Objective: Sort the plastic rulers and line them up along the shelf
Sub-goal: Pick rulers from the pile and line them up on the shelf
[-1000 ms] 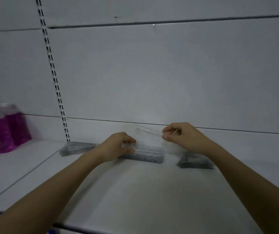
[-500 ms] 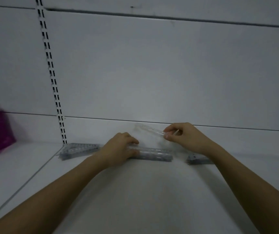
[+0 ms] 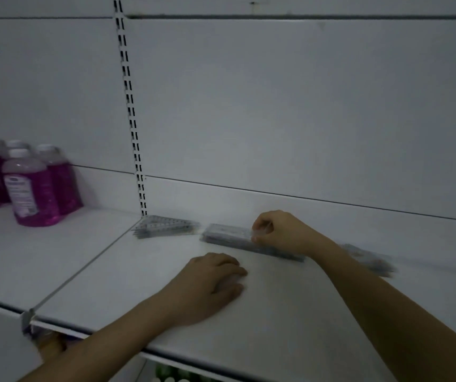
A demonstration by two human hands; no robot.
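Three stacks of clear plastic rulers lie along the back of the white shelf (image 3: 138, 277). The left stack (image 3: 163, 226) fans out by the slotted upright. On the middle stack (image 3: 227, 235) rests my right hand (image 3: 279, 230), its fingertips pinched on a clear ruler at the top of that stack. A blurred right stack (image 3: 370, 257) shows beyond my right forearm. My left hand (image 3: 210, 285) lies palm down on the bare shelf in front of the middle stack, fingers loosely curled, holding nothing.
Several bottles of purple liquid (image 3: 33, 188) stand at the far left on the neighbouring shelf section. A slotted metal upright (image 3: 130, 111) runs up the back wall. The shelf's front edge (image 3: 89, 330) is near me, with goods dimly visible below.
My left hand has let go of the middle stack and come back toward me onto the bare shelf. My right hand has lowered its clear ruler onto that stack. The view has swung left.
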